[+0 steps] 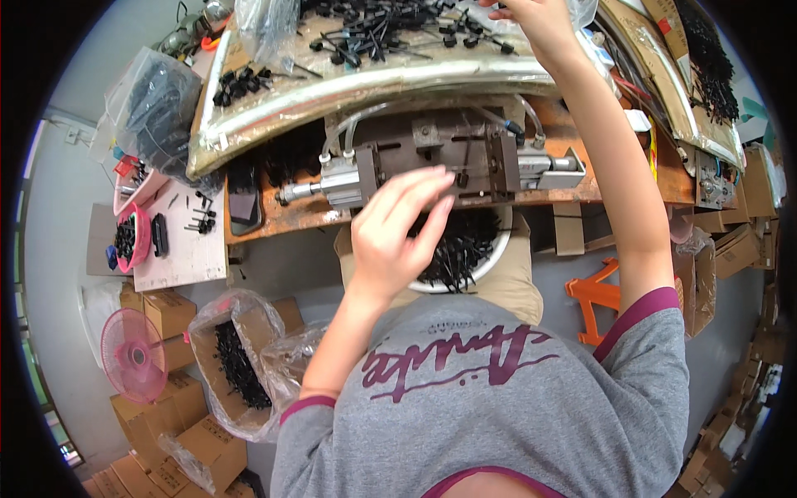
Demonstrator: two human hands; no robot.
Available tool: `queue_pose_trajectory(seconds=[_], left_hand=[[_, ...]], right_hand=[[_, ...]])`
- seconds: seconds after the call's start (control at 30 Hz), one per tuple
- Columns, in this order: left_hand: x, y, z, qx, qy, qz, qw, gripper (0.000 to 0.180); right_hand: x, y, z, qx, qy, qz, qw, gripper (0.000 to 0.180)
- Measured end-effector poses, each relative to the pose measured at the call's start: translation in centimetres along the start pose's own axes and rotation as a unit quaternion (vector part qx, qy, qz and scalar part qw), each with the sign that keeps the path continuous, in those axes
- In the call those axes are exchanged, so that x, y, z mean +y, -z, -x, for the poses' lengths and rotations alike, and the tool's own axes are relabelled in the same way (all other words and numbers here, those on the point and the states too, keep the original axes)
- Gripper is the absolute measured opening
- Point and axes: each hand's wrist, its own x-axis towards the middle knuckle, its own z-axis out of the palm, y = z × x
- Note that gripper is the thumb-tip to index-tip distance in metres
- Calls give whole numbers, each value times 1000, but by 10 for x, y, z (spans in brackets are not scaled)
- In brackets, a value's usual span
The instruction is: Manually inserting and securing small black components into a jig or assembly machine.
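Hands: left hand (397, 228) spread w/ loose fingers over metal fixture (448, 162); right hand (535, 21) reaches black parts (382, 33) on tray, grip unclear. Bowl (461, 249) partly filled.

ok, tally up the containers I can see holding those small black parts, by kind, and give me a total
Clear plastic bag on the floor: 1
White bowl on the lap: 1
Pink basket on the side table: 1
Foil-lined tray on the bench: 1
Total: 4

The left hand hovers over the bowl; the right hand reaches the tray.
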Motion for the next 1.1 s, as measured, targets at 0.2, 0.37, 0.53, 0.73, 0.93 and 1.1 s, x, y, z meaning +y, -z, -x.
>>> queue_pose_trajectory(seconds=[0.2,0.37,0.53,0.73,0.93,1.1], left_hand=[[-17,-8,1,-41,1,-59,997,23],[-35,-46,49,-171,-75,-162,969,43],[-46,-75,50,-96,-31,-206,973,40],[-44,-73,43,-116,-49,-186,974,21],[-4,-22,45,-150,15,-37,988,30],[-16,-9,47,-125,-2,-134,983,33]], right_hand=[[-33,-1,92,-48,90,88,991,13],[-16,6,111,-7,201,125,972,13],[-27,8,123,-7,199,148,969,14],[-25,7,140,-14,146,47,988,14],[-19,24,157,-9,143,68,987,21],[-14,17,167,-9,149,76,986,20]])
